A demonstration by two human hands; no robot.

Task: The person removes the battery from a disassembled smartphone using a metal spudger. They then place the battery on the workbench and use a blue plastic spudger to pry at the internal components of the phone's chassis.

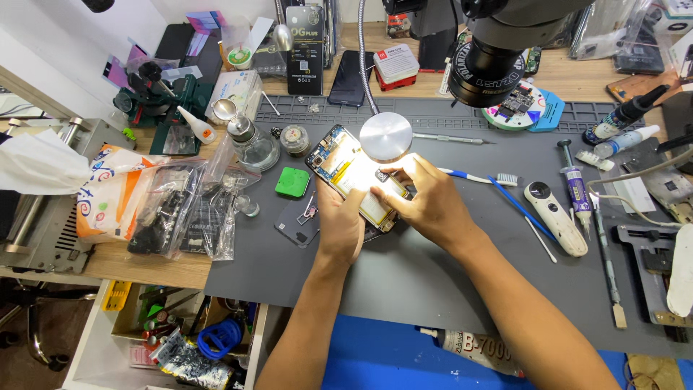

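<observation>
An opened smartphone (339, 160) with its back off lies tilted on the grey work mat (433, 267), its battery and circuit board lit by a round lamp (385, 136) on a flexible neck. My left hand (339, 224) grips the phone's lower left edge from below. My right hand (426, 198) rests on the phone's right side, with thumb and forefinger pinched at a small dark part near the top of the battery. A small dark plate (302, 220) lies on the mat just left of my left hand.
A green square pad (292, 182), glass jars (254, 144), plastic bags of parts (184, 209), a toothbrush (480, 175), a syringe (575, 184), a white handheld tool (556, 217) and a microscope head (491, 50) surround the phone. An open drawer of tools (188, 332) sits at lower left.
</observation>
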